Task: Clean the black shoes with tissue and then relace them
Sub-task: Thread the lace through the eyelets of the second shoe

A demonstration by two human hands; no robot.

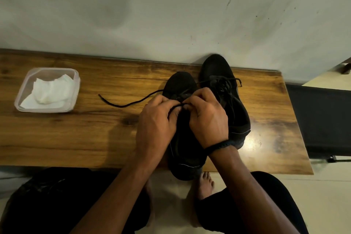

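- Two black shoes side by side on the right half of the wooden counter [76, 135], toes pointing to the wall [171, 15].
- Near shoe [185, 156]: the left one of the pair, heel hanging over the front edge of the counter, its middle hidden under both hands.
- Far shoe [236, 114]: touching the near shoe's right side, set further back, toe at the wall; its own laces lie loose over the tongue, one tip sticking out to the right.
- Left hand [155, 125]: over the near shoe's left side, fingers curled in, thumb and fingertips pinching the lace [129, 104].
- Right hand [207, 118]: over the near shoe's right side, fingers curled, pinching the same lace just beside the left hand's fingertips. The knuckles of the two hands nearly touch.
- One free end of the lace runs left from the near shoe's eyelets and lies flat on the counter, tip well away from the shoe.
- Can't tell which eyelet the lace goes through; the fingers cover it.
- Dark wristband [218, 146] on the right wrist.
- Clear plastic container [76, 83] at the counter's far left, well apart from the shoes, with crumpled white tissue [51, 91] inside.
- Bare foot [205, 184] on the pale floor [322, 195] below the counter edge, dark-clad knees either side.
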